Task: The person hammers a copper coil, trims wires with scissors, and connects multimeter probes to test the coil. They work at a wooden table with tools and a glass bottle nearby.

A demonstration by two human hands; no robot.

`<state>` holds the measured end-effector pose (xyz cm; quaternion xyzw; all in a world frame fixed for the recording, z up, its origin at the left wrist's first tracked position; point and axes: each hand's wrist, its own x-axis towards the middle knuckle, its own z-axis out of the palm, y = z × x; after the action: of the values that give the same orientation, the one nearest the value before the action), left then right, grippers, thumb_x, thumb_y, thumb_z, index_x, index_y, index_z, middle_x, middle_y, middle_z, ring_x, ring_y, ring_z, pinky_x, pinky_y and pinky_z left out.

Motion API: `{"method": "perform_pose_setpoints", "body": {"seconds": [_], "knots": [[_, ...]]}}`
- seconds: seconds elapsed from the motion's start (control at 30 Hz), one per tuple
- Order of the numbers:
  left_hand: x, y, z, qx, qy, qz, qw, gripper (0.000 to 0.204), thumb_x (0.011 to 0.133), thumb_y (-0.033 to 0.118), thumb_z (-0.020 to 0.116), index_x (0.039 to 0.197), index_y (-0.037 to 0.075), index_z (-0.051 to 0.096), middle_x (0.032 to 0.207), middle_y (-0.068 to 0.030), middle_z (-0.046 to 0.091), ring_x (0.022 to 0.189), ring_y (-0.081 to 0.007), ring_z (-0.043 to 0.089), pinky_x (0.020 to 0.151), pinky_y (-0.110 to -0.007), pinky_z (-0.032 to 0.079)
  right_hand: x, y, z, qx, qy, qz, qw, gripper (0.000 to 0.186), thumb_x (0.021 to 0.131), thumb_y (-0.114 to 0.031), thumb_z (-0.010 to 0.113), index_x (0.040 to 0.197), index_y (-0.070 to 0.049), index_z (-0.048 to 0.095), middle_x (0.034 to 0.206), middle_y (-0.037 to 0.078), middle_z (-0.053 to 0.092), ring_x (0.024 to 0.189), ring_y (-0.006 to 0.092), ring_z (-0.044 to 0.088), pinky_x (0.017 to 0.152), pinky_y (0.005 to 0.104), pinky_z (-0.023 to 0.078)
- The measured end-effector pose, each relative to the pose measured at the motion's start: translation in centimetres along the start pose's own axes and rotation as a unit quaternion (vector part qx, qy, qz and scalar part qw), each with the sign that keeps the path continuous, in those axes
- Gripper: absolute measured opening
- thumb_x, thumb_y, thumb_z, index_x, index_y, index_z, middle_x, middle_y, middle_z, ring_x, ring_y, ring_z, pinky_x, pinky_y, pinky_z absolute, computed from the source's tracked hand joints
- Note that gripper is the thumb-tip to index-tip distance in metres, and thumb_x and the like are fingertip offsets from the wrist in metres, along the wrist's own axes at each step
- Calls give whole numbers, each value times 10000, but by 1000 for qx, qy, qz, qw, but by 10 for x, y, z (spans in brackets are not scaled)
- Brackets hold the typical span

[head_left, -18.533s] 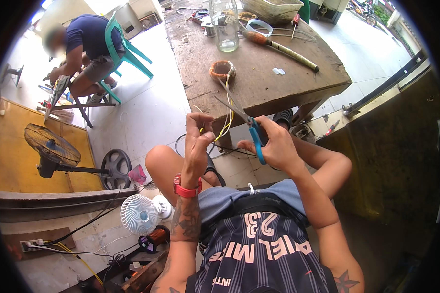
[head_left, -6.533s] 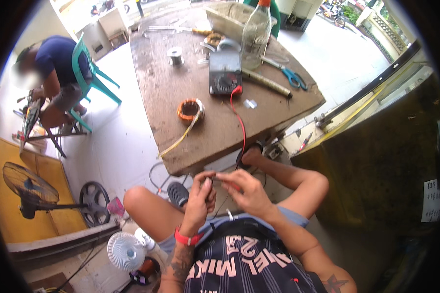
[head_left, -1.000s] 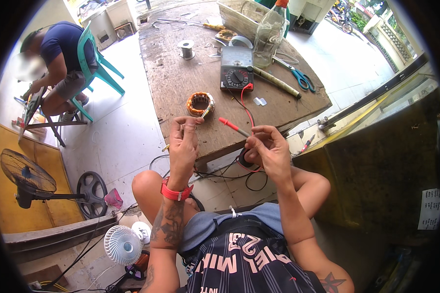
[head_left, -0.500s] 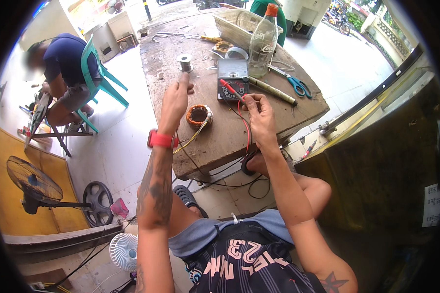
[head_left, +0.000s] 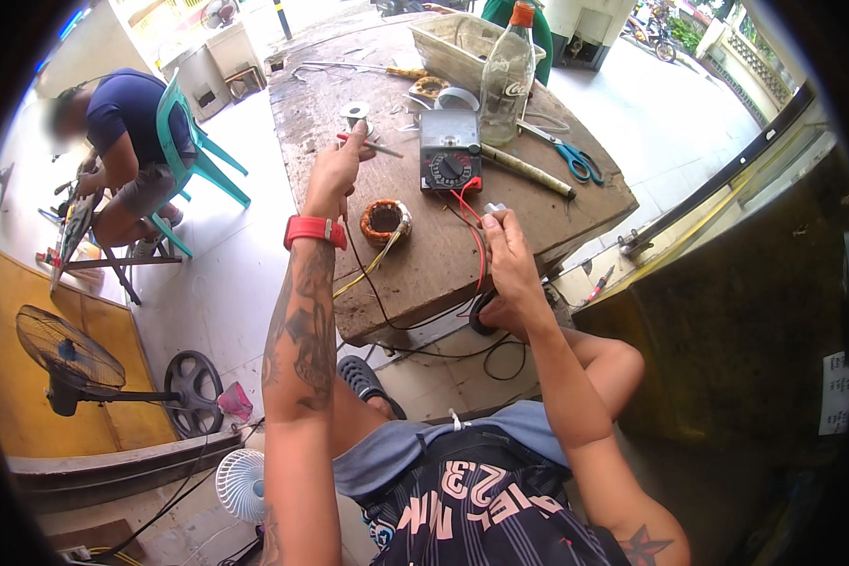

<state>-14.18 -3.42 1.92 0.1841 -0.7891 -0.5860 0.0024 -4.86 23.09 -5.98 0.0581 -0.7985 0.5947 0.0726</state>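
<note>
My left hand is closed on a slim reddish test probe, beside the spool of solder wire. A dark lead runs down from this hand over the table edge. My right hand is closed, with something small and pale at its fingertips that I cannot make out. Close by it, a red lead hangs from the red plug at the analog multimeter, which lies with its dial facing up. Between my hands sits a ring-shaped motor stator with copper windings and yellowish wires trailing toward me.
On the wooden table are a glass bottle, blue-handled scissors, a long rod, a tape roll and a plastic basket. Someone sits on a green chair at left. Fans stand lower left.
The red probe no longer lies across the meter in my right hand, which has dropped slightly. A reddish probe now shows in my left hand. The meter's dial is uncovered.
</note>
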Motion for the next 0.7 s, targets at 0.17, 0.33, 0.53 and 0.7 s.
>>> {"method": "perform_pose_setpoints", "body": {"seconds": [0.17,0.33,0.53,0.7], "knots": [[-59,-13,19,13,54,194,979,487,1005,402,685,1219,-36,665,1078,-127,716,985,-162,644,892,-278,497,-9,-6,-12,77,2,22,997,200,1113,-257,524,1075,-67,576,751,-76,421,624,13,355,528,217,300],[-134,-42,34,-43,-119,186,974,345,991,279,721,1204,7,709,1050,-61,732,963,-129,656,886,-278,512,-26,-27,-18,52,-43,45,997,297,1106,-309,524,1091,-16,575,804,54,554,749,121,505,696,310,456],[-140,-36,40,-89,-135,186,969,355,996,270,719,1225,0,702,1047,-46,724,956,-112,646,877,-271,507,-39,-42,-18,29,-61,6,998,260,1103,-310,545,1112,-55,591,819,-16,533,672,44,487,584,228,427],[-143,-46,42,-125,-127,185,967,307,983,276,738,1143,15,725,991,-21,721,895,-80,623,833,-256,499,-43,-45,-20,35,-90,32,995,281,1098,-323,556,1120,-45,588,823,1,555,613,44,502,527,227,436]]}}
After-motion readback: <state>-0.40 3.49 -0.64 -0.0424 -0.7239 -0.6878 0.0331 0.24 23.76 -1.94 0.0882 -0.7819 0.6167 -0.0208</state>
